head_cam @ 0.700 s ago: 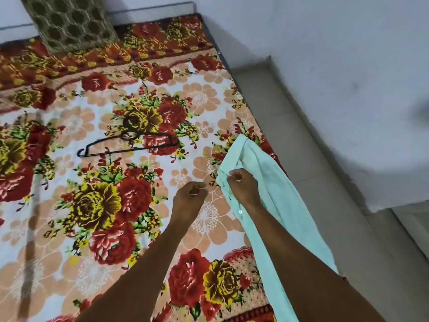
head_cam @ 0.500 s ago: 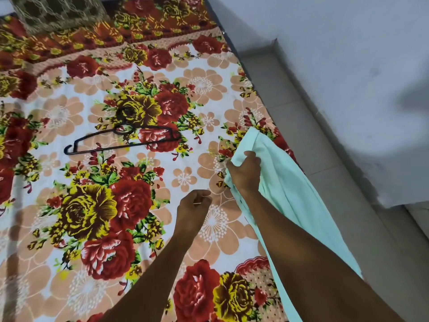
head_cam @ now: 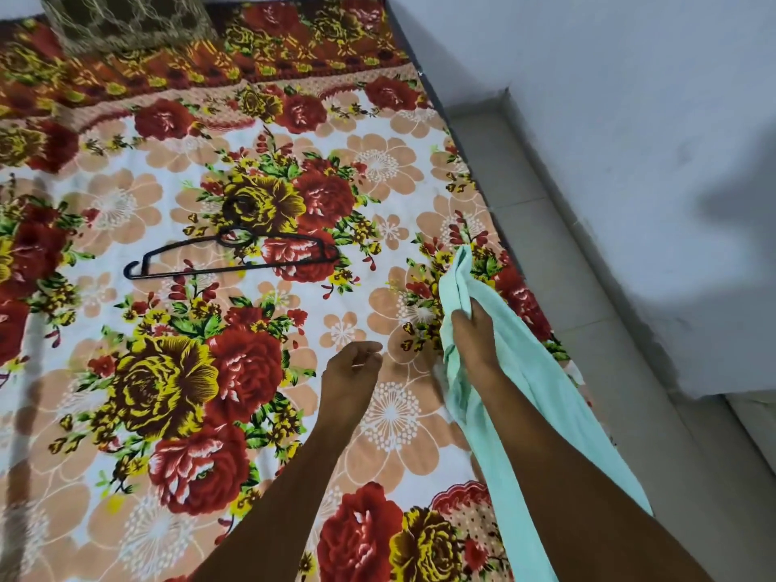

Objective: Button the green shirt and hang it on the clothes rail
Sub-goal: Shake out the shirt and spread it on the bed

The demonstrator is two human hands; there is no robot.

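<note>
The pale green shirt (head_cam: 529, 371) is bunched in a long strip along the bed's right edge, running under my right forearm. My right hand (head_cam: 474, 333) is closed around the shirt's upper part, its tip sticking out above the fist. My left hand (head_cam: 352, 371) hovers just left of it over the bedsheet, fingers curled together, holding nothing I can see. A black clothes hanger (head_cam: 235, 256) lies flat on the bed, farther away and to the left. No clothes rail is in view.
The bed wears a floral sheet (head_cam: 168, 392) in red, yellow and peach. A brown patterned pillow (head_cam: 126, 18) sits at the far end. A tiled floor strip (head_cam: 588, 329) and a white wall (head_cam: 630, 119) run along the right.
My right hand has moved up along the shirt and regripped it, lifting the cloth a little. My left hand has hardly shifted. The view has tilted down slightly.
</note>
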